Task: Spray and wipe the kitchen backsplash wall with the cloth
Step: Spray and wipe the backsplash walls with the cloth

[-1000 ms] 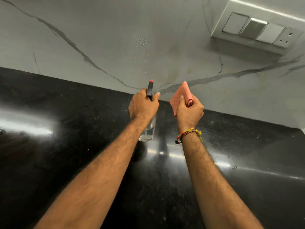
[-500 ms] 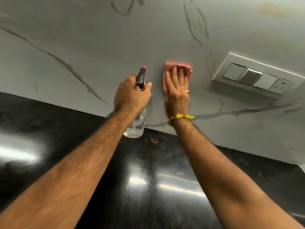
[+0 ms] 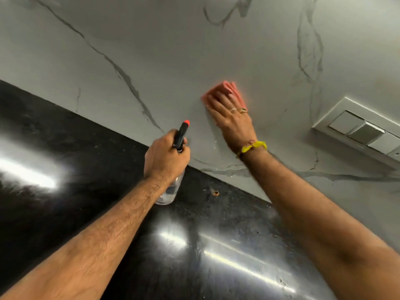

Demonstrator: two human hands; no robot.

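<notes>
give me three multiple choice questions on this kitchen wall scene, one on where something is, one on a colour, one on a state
1. Where is the switch panel relative to the cloth?
A. to its right on the wall
B. on the counter
C. to its left

2. What colour is the spray bottle nozzle tip?
A. blue
B. red
C. white

3. What is the right hand doing?
A. hanging free above the counter
B. pressing the cloth flat on the backsplash wall
C. holding the bottle

Answers:
1 A, the panel sits on the wall at the right edge.
2 B, the tip above the left hand is red.
3 B, the fingers lie spread over the cloth against the wall.
</notes>
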